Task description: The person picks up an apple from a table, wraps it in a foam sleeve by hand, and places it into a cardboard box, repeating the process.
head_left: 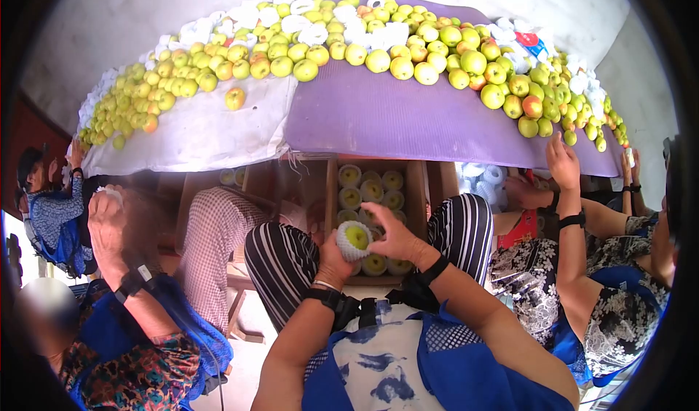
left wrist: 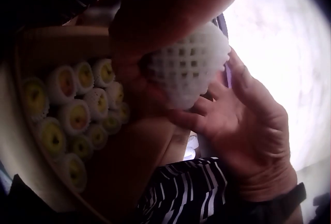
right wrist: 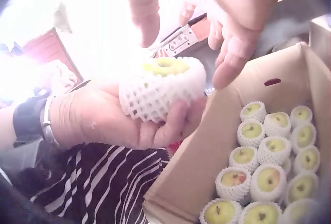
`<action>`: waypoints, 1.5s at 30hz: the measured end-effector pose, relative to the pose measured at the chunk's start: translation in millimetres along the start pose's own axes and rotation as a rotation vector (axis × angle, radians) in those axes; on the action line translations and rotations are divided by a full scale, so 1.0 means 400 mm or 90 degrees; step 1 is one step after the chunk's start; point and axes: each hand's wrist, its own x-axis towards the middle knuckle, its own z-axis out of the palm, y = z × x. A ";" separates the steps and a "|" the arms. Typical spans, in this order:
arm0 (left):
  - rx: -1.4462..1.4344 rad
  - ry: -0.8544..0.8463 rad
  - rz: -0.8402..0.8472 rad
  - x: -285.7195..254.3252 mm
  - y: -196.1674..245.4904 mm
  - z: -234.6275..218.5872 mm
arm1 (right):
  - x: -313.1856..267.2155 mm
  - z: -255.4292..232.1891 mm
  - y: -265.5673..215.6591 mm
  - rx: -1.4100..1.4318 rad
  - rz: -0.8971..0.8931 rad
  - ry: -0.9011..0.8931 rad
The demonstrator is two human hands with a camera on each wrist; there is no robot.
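An apple in a white foam net is gripped by my left hand, in front of the cardboard box. My right hand is beside the apple, fingers spread and relaxed. In the right wrist view the netted apple rests in the left palm with its top showing, and the right hand hangs above it, apart from it. The left wrist view shows the net and the right hand's loose fingers close to it.
The cardboard box holds several netted apples in rows. Beyond it, loose apples and foam nets cover the far part of a table with a purple mat. People sit on both sides, their hands raised near the table.
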 end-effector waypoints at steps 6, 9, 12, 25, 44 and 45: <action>0.230 0.110 -0.007 0.010 -0.032 -0.008 | -0.009 0.060 0.022 -0.109 0.052 -0.212; 0.213 0.182 -0.021 -0.018 -0.014 0.043 | 0.002 0.069 0.030 -0.132 0.076 -0.174; 0.116 0.151 -0.068 -0.001 0.013 0.065 | 0.036 0.055 0.028 -0.105 0.105 -0.155; 1.421 0.011 0.108 0.276 0.049 0.108 | 0.243 -0.124 0.380 0.201 0.552 0.307; 0.899 0.021 0.307 0.639 -0.055 -0.042 | 0.276 -0.151 0.578 -0.448 0.196 0.206; 0.894 0.027 0.308 0.643 -0.056 -0.047 | 0.277 -0.148 0.581 -0.454 0.194 0.206</action>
